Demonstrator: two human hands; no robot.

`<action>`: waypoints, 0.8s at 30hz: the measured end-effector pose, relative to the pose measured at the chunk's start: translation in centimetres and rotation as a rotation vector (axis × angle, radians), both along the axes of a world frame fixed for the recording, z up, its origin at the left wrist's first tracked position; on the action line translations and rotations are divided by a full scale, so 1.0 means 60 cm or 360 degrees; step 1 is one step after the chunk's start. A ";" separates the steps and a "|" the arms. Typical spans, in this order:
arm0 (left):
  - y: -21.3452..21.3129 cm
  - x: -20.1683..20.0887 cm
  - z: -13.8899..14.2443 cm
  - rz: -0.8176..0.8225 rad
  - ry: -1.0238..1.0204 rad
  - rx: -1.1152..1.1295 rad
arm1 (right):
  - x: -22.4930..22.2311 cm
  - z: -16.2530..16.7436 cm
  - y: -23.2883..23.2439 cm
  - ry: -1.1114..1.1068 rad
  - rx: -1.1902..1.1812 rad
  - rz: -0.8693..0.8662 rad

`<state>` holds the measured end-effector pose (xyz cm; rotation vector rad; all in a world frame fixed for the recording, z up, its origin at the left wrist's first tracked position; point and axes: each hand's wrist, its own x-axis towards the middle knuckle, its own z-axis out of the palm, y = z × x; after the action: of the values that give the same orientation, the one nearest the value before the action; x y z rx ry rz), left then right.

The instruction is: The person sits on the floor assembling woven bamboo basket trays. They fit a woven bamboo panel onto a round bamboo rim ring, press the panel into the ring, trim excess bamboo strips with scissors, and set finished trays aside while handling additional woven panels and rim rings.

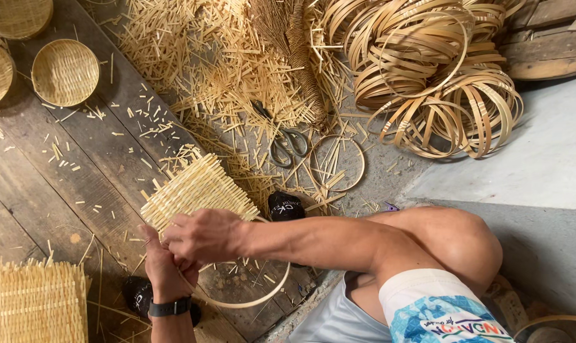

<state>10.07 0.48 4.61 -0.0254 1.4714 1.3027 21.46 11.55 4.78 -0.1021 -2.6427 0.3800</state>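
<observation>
We held the woven mat (196,190) against a thin hoop (250,302) on the plank floor (78,178), right hand (202,235) and left hand (164,267) fingers closed on it. Scissors (288,143) lay beyond among scattered splints (199,70).

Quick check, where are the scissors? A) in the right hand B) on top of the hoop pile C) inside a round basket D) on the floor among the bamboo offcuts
D: the scissors lie on the floor amid bamboo offcuts, away from both hands.

Bare planks (59,184) left of the hands lie open (offcuts (205,70) and scissors (288,143) crowd ahead).
</observation>
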 end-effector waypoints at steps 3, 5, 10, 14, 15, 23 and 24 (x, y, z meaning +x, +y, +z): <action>0.002 -0.017 -0.005 -0.0014 -0.0113 0.0346 | -0.002 0.004 0.049 -0.0237 -0.0786 -0.0073; 0.004 -0.039 -0.006 0.0267 0.0016 0.0465 | -0.004 -0.004 0.100 -0.0158 -0.1296 -0.0474; 0.020 -0.089 -0.033 0.0831 -0.0273 0.0977 | 0.043 -0.057 0.161 0.0173 -0.3464 -0.0220; 0.032 -0.145 -0.041 0.0277 -0.0574 0.0453 | 0.031 -0.082 0.167 0.0150 -0.3623 -0.0130; 0.037 -0.155 -0.041 0.0226 -0.0504 0.0380 | 0.024 -0.085 0.168 0.0036 -0.3546 -0.0132; 0.047 -0.171 -0.056 0.0226 -0.0396 0.0287 | -0.003 -0.113 0.160 -0.0156 -0.3657 -0.0126; 0.045 -0.174 -0.059 0.0240 -0.0396 0.0294 | -0.004 -0.116 0.161 -0.0225 -0.3636 -0.0101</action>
<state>-0.40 3.19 1.04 -0.1744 1.1519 1.4956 21.20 21.22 -2.21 -0.8072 -0.8852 2.8785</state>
